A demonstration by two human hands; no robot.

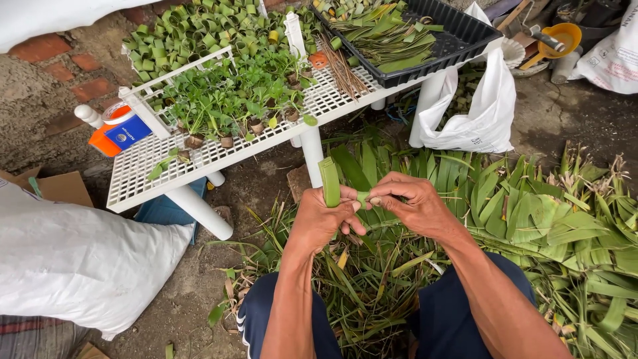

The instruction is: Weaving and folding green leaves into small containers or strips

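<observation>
My left hand (323, 218) grips a green leaf strip (329, 181) that is folded and stands up out of the fist. My right hand (413, 201) pinches the other end of the same strip between thumb and fingers, right beside the left hand. Both hands are held over my knees, above a heap of long cut green leaves (531, 219) on the ground. Ahead stands a white perforated rack (143, 169) with small seedlings (226, 106) in leaf-ring pots and many empty green leaf rings (193, 30).
A black tray (465, 36) of cut leaf strips rests on the rack's far right. A white plastic bag (475, 113) hangs beside it. A large white sack (73, 259) lies at left. An orange and blue box (119, 133) sits at the rack's left end. A yellow funnel (561, 36) is at top right.
</observation>
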